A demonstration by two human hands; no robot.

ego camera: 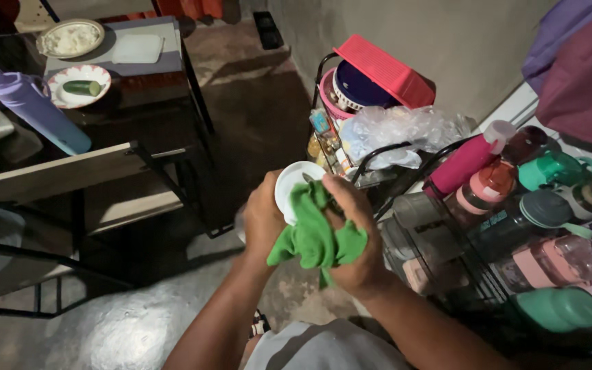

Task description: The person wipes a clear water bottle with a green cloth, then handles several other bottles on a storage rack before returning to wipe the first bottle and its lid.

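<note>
My left hand grips a small white round dish by its edge, held up at chest height. My right hand presses a green cloth against the dish, and the cloth hangs down in folds between both hands. Part of the dish is covered by the cloth and my fingers. Both hands are over the floor, just left of a black wire rack.
The rack holds several bottles, among them a pink bottle, green lids, a red basket and crumpled plastic. A dark table at left carries a lilac bottle, a plate with a cucumber and a bowl.
</note>
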